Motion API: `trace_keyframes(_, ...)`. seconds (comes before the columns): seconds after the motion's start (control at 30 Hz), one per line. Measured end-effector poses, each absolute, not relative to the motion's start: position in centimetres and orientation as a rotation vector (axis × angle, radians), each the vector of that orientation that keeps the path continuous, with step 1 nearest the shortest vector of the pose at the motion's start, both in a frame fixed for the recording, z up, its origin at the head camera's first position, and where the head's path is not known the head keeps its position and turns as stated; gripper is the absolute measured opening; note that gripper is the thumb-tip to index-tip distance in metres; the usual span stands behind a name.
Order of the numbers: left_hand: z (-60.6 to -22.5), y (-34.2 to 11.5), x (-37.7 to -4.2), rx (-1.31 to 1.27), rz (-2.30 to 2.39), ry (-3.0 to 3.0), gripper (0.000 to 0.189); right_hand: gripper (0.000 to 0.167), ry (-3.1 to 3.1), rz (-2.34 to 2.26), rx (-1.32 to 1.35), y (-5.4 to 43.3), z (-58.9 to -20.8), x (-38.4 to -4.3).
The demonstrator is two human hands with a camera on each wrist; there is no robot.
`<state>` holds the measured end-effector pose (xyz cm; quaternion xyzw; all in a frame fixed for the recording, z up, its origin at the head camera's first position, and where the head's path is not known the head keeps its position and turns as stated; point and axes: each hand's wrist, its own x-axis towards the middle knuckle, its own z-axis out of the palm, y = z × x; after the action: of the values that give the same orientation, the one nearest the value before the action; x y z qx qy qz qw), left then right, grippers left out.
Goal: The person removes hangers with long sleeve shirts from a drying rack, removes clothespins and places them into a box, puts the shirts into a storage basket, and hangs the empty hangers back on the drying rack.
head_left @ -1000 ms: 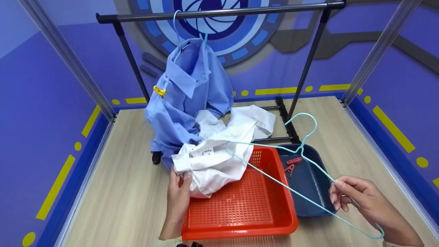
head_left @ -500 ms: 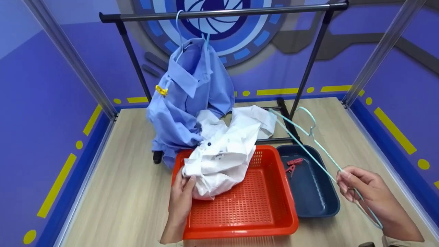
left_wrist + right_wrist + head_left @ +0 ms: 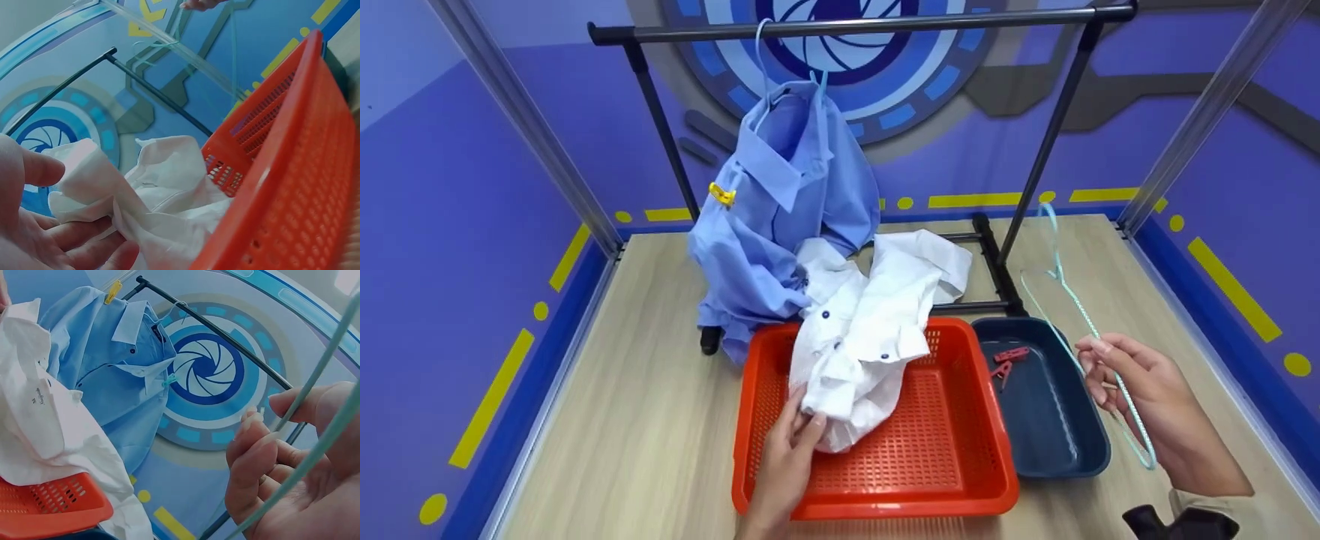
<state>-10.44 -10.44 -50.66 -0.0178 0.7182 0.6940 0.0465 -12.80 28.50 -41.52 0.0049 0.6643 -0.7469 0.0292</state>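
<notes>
A white shirt with dark buttons lies rumpled over the back of a red basket, its collar end inside. My left hand holds that near end; in the left wrist view, the white cloth passes between thumb and fingers. Off to the right, above the floor, my right hand pinches one side of a pale green hanger. The hanger is turned nearly edge-on, hook upward. In the right wrist view, the hanger runs between thumb and fingertips.
A blue shirt hangs from a black rack, with a yellow clothespin at its shoulder. Beside the basket, a dark blue tray contains red clothespins. Purple walls enclose the left, back and right.
The hanger has swung away from the white shirt to the right and turned edge-on. My left hand has moved right and down with the collar end, and the shirt's buttons now show.
</notes>
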Motion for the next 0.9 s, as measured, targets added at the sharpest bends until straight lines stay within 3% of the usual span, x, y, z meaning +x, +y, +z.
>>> trace_keyframes(0.53,-52.4,-9.0,-8.8,-0.176,1.954,2.178,0.064,0.024,2.177,-2.302,-0.143,26.8,-40.8,-16.0)
trace_keyframes(0.9,-52.9,-8.8,-8.6,-0.119,1.986,2.202,0.061,0.027,2.193,-2.420,-0.100,25.4,-40.1,-18.5)
